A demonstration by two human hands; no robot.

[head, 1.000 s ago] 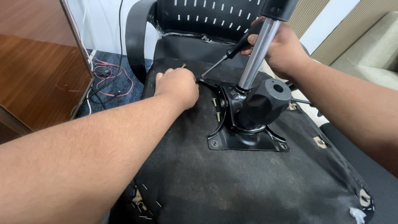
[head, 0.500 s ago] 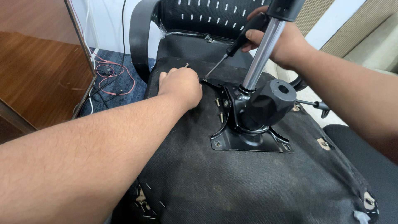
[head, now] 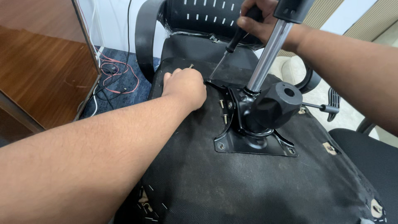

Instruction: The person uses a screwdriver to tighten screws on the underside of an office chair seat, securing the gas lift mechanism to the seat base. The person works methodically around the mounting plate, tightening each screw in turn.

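An office chair is flipped over here, so the fabric-covered seat underside is facing up. A black-handled screwdriver is clamped in the right hand, grip fully wrapped around the handle, shaft angled down and toward the left hand, with the tip landing right at the far corner of the black mounting plate. The left hand is laid knuckles-up on the seat fabric just beside that tip; its grip looks loosely curled, but whether anything is pinched in it can't be told. Just past the left fingers a small screw can be seen standing on the fabric. Directly below the right grip, the chrome gas cylinder is angled up out of the black tilt mechanism, and a couple of bolts are seen sticking up at the plate edge nearest the left hand. Off beyond the left forearm, a wooden cabinet and red cables on the floor are visible.
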